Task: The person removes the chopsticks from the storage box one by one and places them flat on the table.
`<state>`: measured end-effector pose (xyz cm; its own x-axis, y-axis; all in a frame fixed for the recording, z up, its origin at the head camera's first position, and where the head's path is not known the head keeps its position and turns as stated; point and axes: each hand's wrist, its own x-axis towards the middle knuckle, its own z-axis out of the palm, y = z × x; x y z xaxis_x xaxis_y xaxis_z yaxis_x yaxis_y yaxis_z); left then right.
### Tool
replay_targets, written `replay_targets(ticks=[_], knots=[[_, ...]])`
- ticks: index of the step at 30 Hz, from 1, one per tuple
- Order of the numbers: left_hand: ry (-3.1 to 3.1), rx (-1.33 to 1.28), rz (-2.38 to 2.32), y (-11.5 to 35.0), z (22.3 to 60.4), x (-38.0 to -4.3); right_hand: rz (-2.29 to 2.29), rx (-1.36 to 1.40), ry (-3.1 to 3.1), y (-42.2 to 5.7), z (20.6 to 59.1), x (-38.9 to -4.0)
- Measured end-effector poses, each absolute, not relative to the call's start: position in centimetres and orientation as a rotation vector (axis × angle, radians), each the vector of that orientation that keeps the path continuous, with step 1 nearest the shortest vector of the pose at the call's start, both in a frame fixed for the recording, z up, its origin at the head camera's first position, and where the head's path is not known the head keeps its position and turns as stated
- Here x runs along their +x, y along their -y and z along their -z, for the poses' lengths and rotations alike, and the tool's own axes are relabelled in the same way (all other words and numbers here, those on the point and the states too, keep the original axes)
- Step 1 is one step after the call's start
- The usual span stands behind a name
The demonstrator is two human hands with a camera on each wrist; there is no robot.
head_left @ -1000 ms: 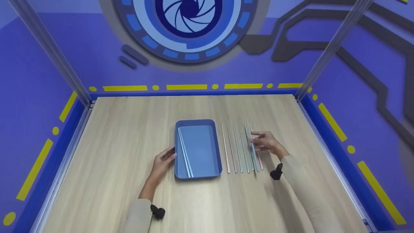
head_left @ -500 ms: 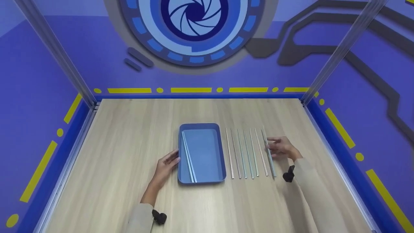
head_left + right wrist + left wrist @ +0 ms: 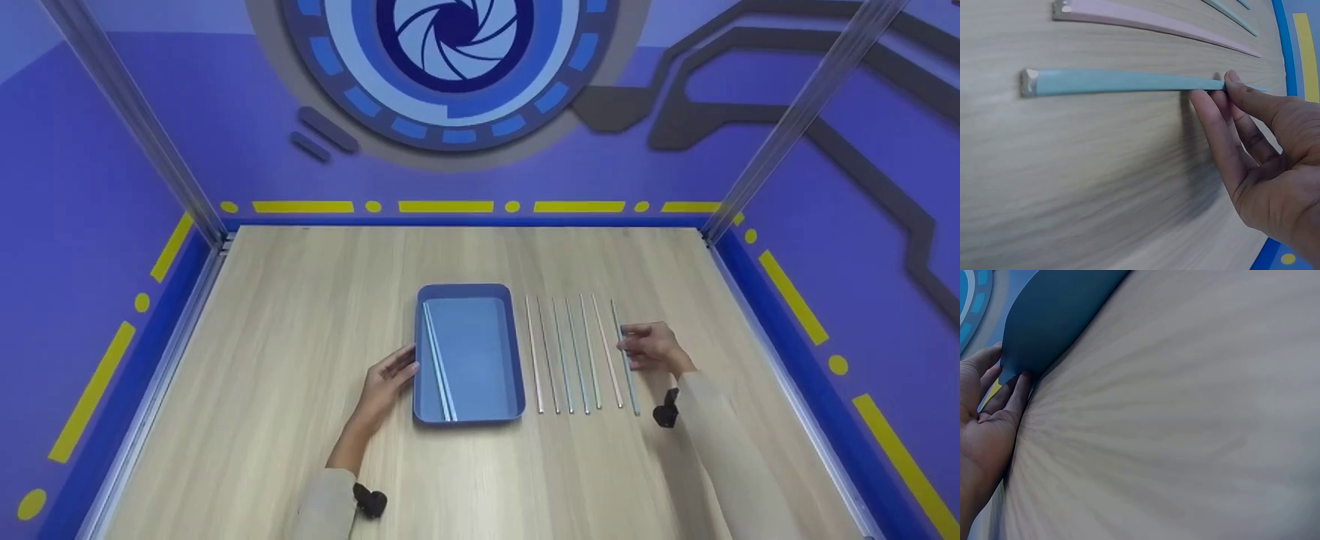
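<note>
My right hand (image 3: 651,345) pinches a light blue chopstick (image 3: 1112,81) with a silver end cap, thumb on one side and fingertips on the other. This chopstick lies at the right end of a row, close along the table. Beside it is a pink chopstick (image 3: 608,352), with several more pastel chopsticks in pink, teal and green to the left. A blue rectangular tray (image 3: 480,352) stands left of the row, holding two pale blue chopsticks (image 3: 436,360) along its left side. My left hand (image 3: 384,384) touches the tray's outer left wall with its fingertips, fingers fairly straight.
The wooden table (image 3: 300,300) is enclosed by purple-blue panels (image 3: 525,172) with yellow dashes at the back and both sides. Clear corner posts (image 3: 810,112) rise at the back left and back right.
The right hand has carried the light blue chopstick rightward from over the row and lowered it beyond the pink chopstick. The left hand stays at the tray, and the head view has shifted slightly.
</note>
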<state>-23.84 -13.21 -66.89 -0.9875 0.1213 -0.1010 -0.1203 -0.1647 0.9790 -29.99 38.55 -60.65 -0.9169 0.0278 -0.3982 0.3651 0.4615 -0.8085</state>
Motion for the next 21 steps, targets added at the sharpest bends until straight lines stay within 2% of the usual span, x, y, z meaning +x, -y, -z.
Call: replay_targets(ticks=[6,21], knots=[[-1.951,-0.01,-2.262,13.3,66.9,-24.0,1.472,0.368,-2.387,-38.3,60.9,-30.1],[-1.875,0.005,-2.316,13.2,66.9,-24.0,1.38,0.244,-2.492,-38.2,60.0,-29.8]])
